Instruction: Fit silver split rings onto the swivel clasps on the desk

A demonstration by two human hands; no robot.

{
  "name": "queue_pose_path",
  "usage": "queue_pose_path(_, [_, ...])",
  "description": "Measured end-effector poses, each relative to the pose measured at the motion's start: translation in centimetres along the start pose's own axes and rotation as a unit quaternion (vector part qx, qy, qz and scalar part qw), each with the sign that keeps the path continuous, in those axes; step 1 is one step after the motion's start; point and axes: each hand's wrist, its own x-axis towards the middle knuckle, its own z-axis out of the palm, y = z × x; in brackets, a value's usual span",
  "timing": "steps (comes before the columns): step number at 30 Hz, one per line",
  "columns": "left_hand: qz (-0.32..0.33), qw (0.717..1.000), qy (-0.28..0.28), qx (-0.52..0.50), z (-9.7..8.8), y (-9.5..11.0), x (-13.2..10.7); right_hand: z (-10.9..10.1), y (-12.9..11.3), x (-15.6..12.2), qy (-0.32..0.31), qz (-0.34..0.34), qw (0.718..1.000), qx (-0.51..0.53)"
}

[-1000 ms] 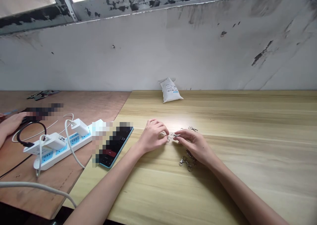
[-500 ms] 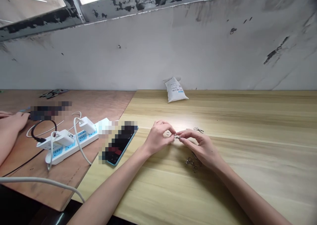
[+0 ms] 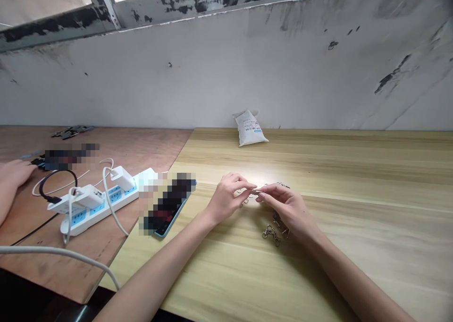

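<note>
Two bare forearms reach in from the bottom of the view, and both hands work close together over a pale wood-grain table. The right hand is curled, its thumb and forefinger pinching a slim metal piece just above the tabletop. The left hand is also curled, with its fingertips right at the far end of that piece, though whether they are gripping it is too small to tell.

Just beneath the left hand's fingertips lie roughly three small metal rings. Below the right hand sits a tangled pile of swivel clasps, probably three or four, while one more clasp lies beyond the fingers.

To the left, a phone, mostly pixelated, rests on the same table. Beyond its edge is a plywood table holding one white power strip with two white chargers plugged in, plus a white cable and a looped black cable. Another person's hand rests at the far left on the plywood – apart from the two working hands – near a pixelated object.

Farther off, one dark metal part lies on the plywood, and one white printed bag leans against the scuffed white wall at the back of the wooden table.
</note>
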Motion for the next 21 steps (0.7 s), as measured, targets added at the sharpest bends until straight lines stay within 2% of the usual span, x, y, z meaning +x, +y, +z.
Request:
queue_pose_path(3, [-0.040, 0.999, 0.010, -0.012, 0.0, 0.2, 0.0, 0.1, -0.4, 0.0, 0.004, 0.011, 1.000, 0.019])
queue_pose_path(7, [-0.081, 0.996, -0.015, -0.029, 0.0, 0.3, 0.2, 0.3, -0.7, -0.1, 0.004, 0.000, 0.999, 0.043])
queue_pose_path(11, [-0.131, 0.986, -0.024, -0.102, 0.0, 0.1, 0.3, 0.5, -0.5, 0.0, 0.000, -0.002, 0.998, 0.058])
queue_pose_path(15, [-0.183, 0.960, -0.036, -0.209, 0.2, -0.1, 0.4, 0.4, 0.0, 0.0, -0.019, -0.024, 0.998, 0.052])
queue_pose_path(18, [-0.227, 0.930, -0.042, -0.286, 0.4, -0.5, 0.4, 0.3, 0.0, -0.1, -0.026, -0.051, 0.998, 0.017])
queue_pose_path(21, [-0.245, 0.903, -0.061, -0.348, 0.4, -0.9, 0.4, 0.3, -0.3, -0.4, -0.022, -0.068, 0.997, -0.027])
